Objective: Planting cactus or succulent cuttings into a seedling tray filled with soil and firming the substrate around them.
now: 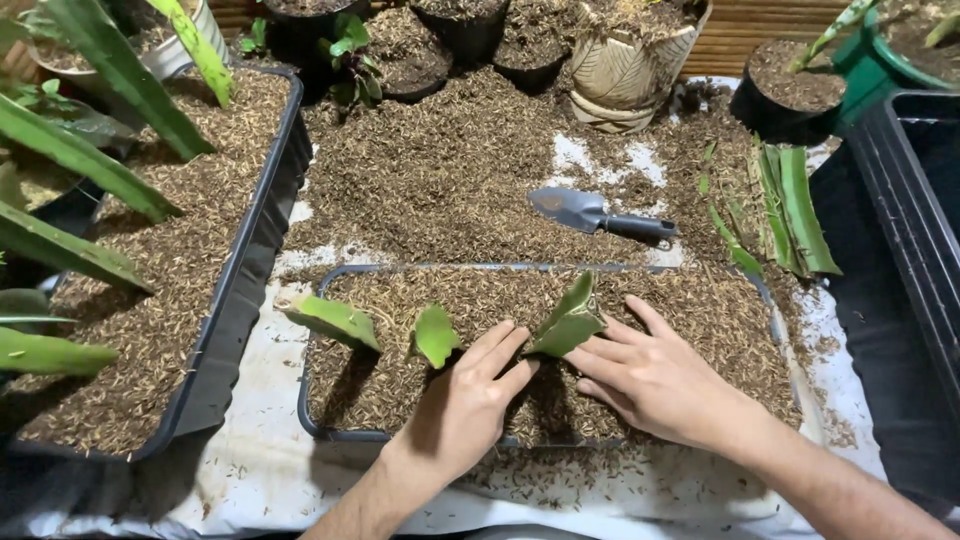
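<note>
Left hand (470,400) and right hand (655,380), fingers extended and flat, press husk around an upright cutting (570,320) in the near tray (330,432), gripping nothing; two more cuttings (335,320) stand leftward; trowel (600,214) lies beyond

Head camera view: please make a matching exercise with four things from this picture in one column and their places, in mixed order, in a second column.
Things:
1. trowel
2. right hand
3. loose cut stems
4. woven pot

Places:
A. at the top, behind the husk pile
B. lying on the husks beyond the front tray
C. lying right of the trowel
D. against the cutting in the front tray

Pairs: 1-B, 2-D, 3-C, 4-A
</note>
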